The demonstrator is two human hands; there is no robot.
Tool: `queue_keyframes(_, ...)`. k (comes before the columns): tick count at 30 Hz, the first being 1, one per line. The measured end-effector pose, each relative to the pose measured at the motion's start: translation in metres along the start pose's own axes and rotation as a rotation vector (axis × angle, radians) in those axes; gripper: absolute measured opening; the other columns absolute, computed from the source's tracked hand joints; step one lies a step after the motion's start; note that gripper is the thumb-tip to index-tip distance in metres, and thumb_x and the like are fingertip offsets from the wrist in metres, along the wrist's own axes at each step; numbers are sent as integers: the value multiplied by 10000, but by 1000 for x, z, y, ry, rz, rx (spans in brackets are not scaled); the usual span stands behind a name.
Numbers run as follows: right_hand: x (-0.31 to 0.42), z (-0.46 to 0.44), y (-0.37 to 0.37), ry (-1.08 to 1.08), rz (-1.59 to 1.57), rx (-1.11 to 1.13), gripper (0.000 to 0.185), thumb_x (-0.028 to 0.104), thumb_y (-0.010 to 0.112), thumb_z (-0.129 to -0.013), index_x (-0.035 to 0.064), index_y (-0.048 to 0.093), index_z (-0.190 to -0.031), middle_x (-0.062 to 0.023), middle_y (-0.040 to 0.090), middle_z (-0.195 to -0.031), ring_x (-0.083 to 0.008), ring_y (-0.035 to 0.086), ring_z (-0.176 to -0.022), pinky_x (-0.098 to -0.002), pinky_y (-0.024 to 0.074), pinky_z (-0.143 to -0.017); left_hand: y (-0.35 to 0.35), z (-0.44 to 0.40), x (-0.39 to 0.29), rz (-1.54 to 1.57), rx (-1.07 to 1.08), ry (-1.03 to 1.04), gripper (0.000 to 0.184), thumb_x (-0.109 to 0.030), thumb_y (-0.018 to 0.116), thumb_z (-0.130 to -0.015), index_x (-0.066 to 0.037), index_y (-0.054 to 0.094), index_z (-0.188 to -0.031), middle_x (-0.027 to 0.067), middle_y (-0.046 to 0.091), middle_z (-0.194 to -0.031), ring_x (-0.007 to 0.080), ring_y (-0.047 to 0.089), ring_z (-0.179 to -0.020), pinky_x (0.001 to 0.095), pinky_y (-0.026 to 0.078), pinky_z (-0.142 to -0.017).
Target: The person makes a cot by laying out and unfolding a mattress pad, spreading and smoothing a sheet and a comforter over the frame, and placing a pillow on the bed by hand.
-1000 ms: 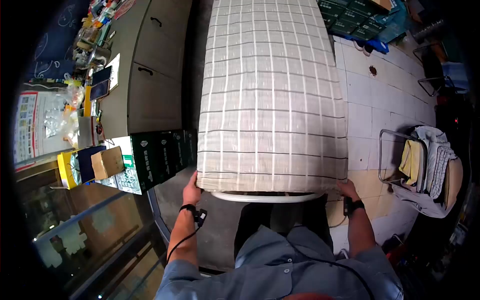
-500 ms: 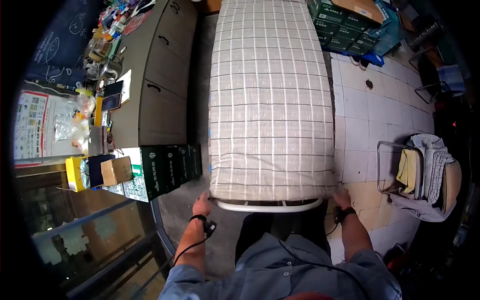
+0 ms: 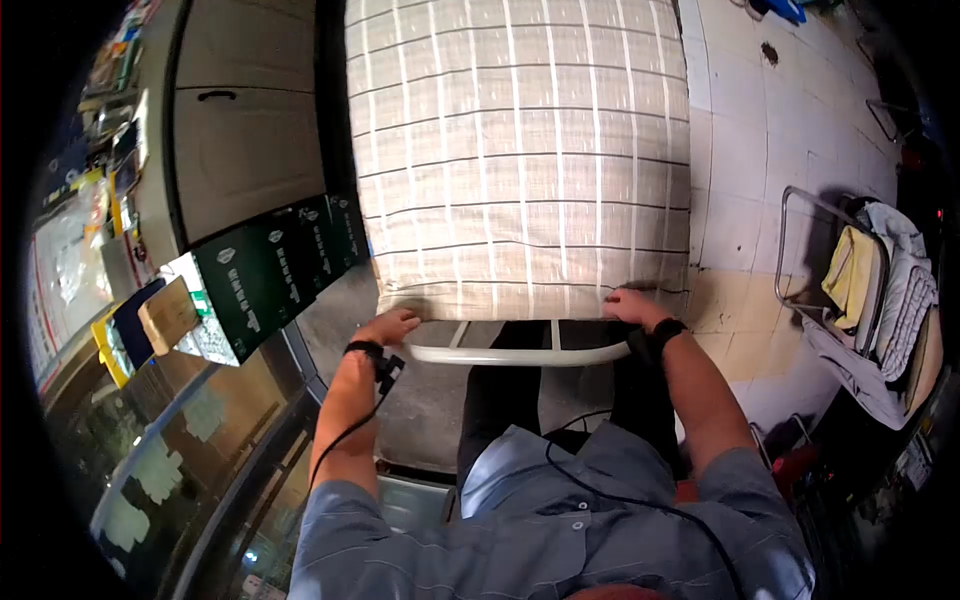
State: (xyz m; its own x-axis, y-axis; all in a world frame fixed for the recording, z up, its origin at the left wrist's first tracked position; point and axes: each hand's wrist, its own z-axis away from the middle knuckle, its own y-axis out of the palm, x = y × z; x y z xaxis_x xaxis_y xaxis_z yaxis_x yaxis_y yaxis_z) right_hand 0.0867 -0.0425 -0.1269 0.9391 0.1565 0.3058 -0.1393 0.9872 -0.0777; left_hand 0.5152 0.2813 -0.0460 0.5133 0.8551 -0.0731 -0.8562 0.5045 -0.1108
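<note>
A beige checked cloth (image 3: 520, 170) covers a long bed-like surface in front of me. Its near edge ends just short of a white curved metal rail (image 3: 520, 356), and bare frame bars show between the two. My left hand (image 3: 390, 326) is at the cloth's near left corner, its fingers curled in on the edge. At the near right corner, my right hand (image 3: 634, 306) has its fingers closed on the cloth's edge. Both wrists wear black bands, and a cable runs from the left one.
Green boxes (image 3: 275, 275) stand at the left beside a grey cabinet (image 3: 250, 130). A small cardboard box (image 3: 168, 315) rests on top. On the right, a metal-framed chair (image 3: 785, 245) holds folded cloths (image 3: 850, 275) over pale floor tiles (image 3: 740, 190).
Both hands have moved inward and forward onto the cloth's near edge, their fingers now closed there. More of the white rail and frame shows. The view has shifted closer to the near end.
</note>
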Motion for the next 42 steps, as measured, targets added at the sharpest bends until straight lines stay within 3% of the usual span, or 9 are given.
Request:
queue_keyframes(11, 7, 25, -13, -33, -132, -87, 553, 380, 621, -814, 18, 543, -1223, -169, 594, -1190, -330, 563, -1090, -400, 453, -921, -27, -2, -16, 48, 60, -43, 630, -489, 412, -940, -29, 425, -1371, 145, 457, -1392, 305, 416, -1286, 391, 326, -1048)
queue_keyframes(22, -68, 146, -80, -244, -284, -590, 301, 267, 608, -824, -17, 646, -916, -112, 671, -781, -207, 637, -671, -334, 497, -634, 6, 189, -73, 1032, -452, 147, 499, -458, 526, -922, -87, 503, -1255, 83, 649, -1102, 189, 618, -964, 318, 451, -795)
queue_keyframes(25, -132, 171, -100, -179, -334, -496, 324, 289, 616, -802, 23, 677, -977, -163, 679, -865, -291, 650, -814, -374, 499, -727, 84, 224, -99, 1169, -408, 160, 492, -449, 531, -905, -75, 512, -1225, 137, 627, -1132, 247, 612, -996, 381, 482, -800)
queue_keyframes(27, -158, 223, -117, -168, -529, -363, 243, 241, 557, -838, 33, 612, -726, -68, 580, -613, -186, 547, -514, -339, 430, -507, 155, 231, -111, 1241, -363, 197, 476, -444, 518, -908, -88, 507, -1225, 142, 619, -1141, 263, 613, -1000, 399, 489, -790)
queue_keyframes(29, -294, 145, -109, -249, -1704, 804, 436, 393, 371, -902, 59, 524, -669, -60, 517, -568, -199, 463, -419, -312, 351, -375, 215, 231, -134, 1304, -213, 86, 403, -422, 523, -928, -107, 505, -1177, 130, 646, -1101, 254, 631, -983, 408, 491, -811)
queue_keyframes(31, -249, 287, -119, -176, -632, -292, 290, 201, 465, -912, 61, 498, -660, -47, 504, -558, -142, 451, -431, -290, 327, -381, 264, 241, -164, 1286, -97, 35, 355, -368, 478, -958, -102, 499, -1192, 133, 632, -1143, 268, 625, -1013, 414, 487, -834)
queue_keyframes(37, -459, 262, -32, -110, -510, -454, 218, 194, 597, -799, -19, 643, -815, -90, 606, -663, -186, 577, -577, -332, 454, -532, 304, 264, -217, 1205, -113, 29, 401, -307, 428, -983, -84, 445, -1315, 165, 589, -1223, 295, 598, -1087, 429, 481, -881)
queue_keyframes(40, -379, 387, -28, 121, -424, -394, 274, 261, 630, -813, -12, 650, -793, -121, 644, -703, -205, 602, -591, -350, 481, -556, 292, 237, -209, 1303, -150, 109, 426, -348, 479, -957, -57, 472, -1267, 183, 593, -1203, 297, 604, -1074, 428, 485, -875)
queue_keyframes(42, -475, 338, 23, -157, -802, -345, 309, 281, 611, -842, -23, 652, -805, -152, 665, -739, -227, 645, -637, -348, 504, -582, 290, 227, -219, 1325, -213, 137, 424, -368, 508, -941, -58, 492, -1230, 175, 615, -1157, 288, 625, -1027, 414, 495, -841)
